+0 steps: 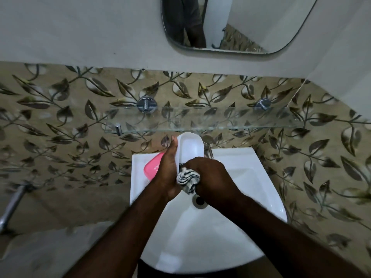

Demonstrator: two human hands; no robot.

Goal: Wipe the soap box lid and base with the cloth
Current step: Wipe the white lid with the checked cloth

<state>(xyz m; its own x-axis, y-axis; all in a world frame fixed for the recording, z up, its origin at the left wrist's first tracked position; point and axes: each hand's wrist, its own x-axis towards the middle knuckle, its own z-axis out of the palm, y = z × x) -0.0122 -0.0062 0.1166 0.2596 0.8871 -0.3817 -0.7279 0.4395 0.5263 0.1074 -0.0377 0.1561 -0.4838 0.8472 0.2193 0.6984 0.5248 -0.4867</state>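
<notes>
Head view: the left hand holds the white half upright over the sink; the right hand grips the bunched cloth against its lower end. A hard rub could pop it free, and the left wrist could knock the pink half off the rim

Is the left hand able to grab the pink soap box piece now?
Probably not yet: the left hand holds the white piece. The pink piece lies uncovered beside it on the sink.

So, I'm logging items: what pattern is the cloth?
The cloth is black-and-white striped, seen in the head view.
</notes>
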